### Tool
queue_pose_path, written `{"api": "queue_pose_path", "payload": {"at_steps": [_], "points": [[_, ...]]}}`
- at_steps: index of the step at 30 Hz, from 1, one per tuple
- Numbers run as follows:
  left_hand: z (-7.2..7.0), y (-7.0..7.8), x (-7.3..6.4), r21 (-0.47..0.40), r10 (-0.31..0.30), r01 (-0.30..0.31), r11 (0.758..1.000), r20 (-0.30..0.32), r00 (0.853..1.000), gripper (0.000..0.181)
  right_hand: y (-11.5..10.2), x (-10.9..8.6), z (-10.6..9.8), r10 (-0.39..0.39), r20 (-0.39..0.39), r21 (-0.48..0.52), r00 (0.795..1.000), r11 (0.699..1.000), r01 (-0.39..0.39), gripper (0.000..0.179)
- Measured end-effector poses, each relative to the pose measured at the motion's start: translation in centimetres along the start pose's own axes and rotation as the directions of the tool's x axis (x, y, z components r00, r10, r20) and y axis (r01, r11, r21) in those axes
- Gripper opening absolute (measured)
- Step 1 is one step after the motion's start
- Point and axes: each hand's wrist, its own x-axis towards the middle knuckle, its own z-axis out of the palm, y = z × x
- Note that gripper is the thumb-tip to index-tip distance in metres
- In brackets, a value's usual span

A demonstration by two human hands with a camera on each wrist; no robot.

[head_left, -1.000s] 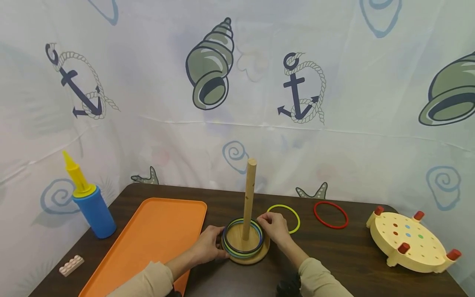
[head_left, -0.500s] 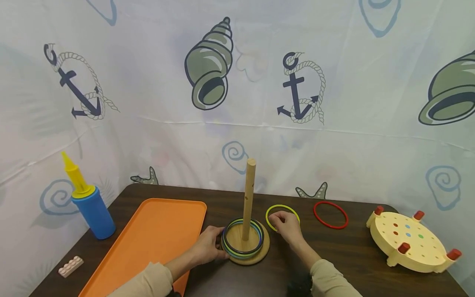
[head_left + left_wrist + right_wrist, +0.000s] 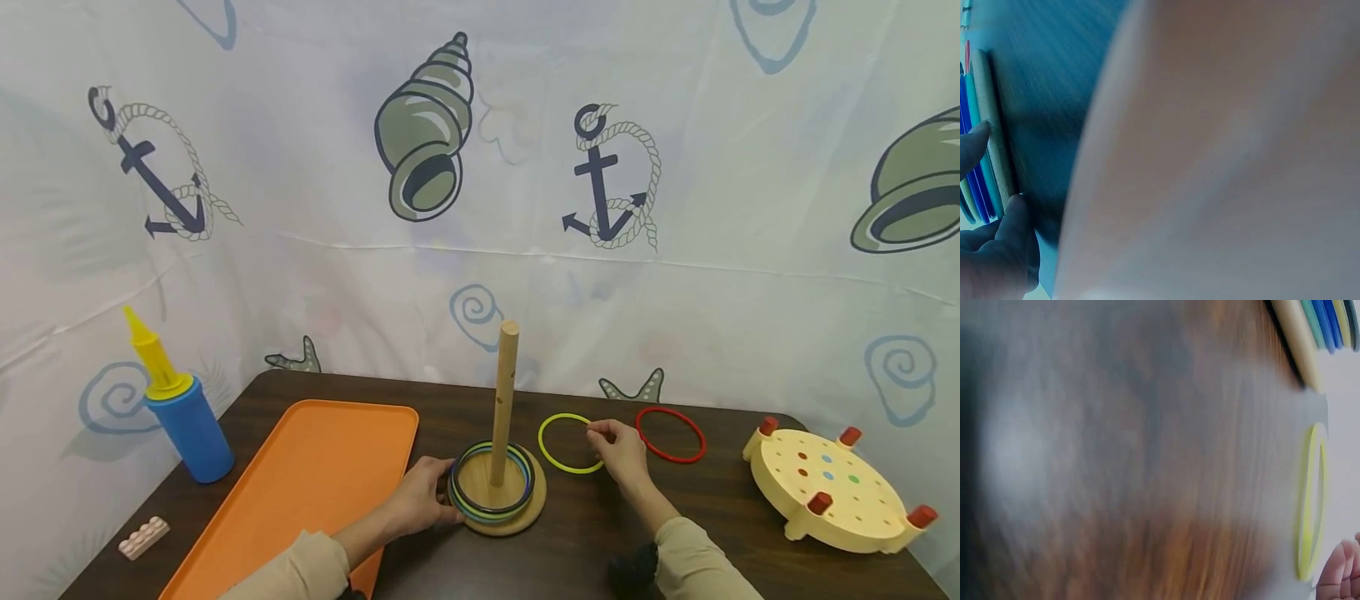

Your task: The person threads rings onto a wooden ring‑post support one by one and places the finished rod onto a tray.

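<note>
A wooden peg stand with a round base stands mid-table, several coloured rings stacked low around its peg. My left hand grips the stand's left side. In the left wrist view its thumb lies across the rings and base edge. My right hand is at the right edge of a yellow ring, its fingers loosely curled with nothing in them. In the right wrist view, fingers show beside the yellow ring's near end. A red ring lies just right of this hand.
An orange tray lies left of the stand. A blue and yellow hand pump and a pale pink toy brick are at the far left. On the right sits a cream pegboard with red feet up. A patterned curtain hangs behind.
My right hand has left the rings on the stand and moved right, across the yellow ring to its far edge. The left hand has stayed at the stand.
</note>
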Motion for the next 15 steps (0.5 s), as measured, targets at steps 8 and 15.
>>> {"api": "queue_pose_path", "payload": {"at_steps": [8,15], "points": [[-0.1,0.0,0.0,-0.008,0.012,-0.012,1.0,0.003,1.0,0.074,1.0,0.4,-1.3,-0.058,-0.027,-0.142,0.998,0.988,0.054,0.019],[-0.1,0.1,-0.1,-0.013,-0.001,0.001,1.0,0.01,1.0,0.073,1.7,0.9,-1.4,-0.047,-0.008,-0.192,0.999,0.98,0.045,0.021]]}}
